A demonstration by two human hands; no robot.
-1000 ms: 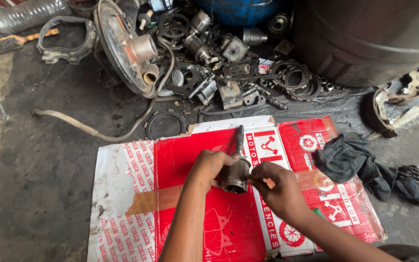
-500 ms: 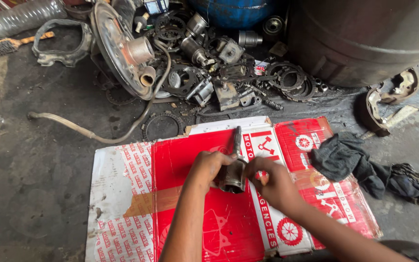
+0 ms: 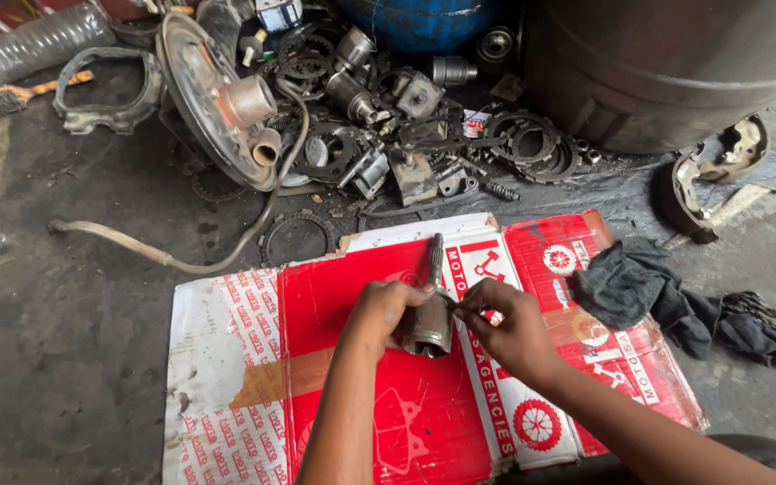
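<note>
- Far left: greasy concrete floor (image 3: 65, 314) carrying a curved rubber hose (image 3: 136, 247) and a rusted, dished brake backing plate (image 3: 213, 99).
- Left hand (image 3: 379, 310) is closed around the cup-shaped steel housing of a CV joint (image 3: 428, 319), steadying it over the flattened red-and-white cardboard (image 3: 334, 422).
- The joint's splined shaft points away from the person; metal dull and oily.
- Right hand (image 3: 505, 328) pinches at the housing rim, fingers narrow; whether it holds a small part, I cannot tell.
- Judgement: hand-fitting or inspection stage; the next move calls for a firm left grip and fine fingertip control.
- Right: crumpled dark rag (image 3: 630, 283), soft, lying on the cardboard edge.
</note>
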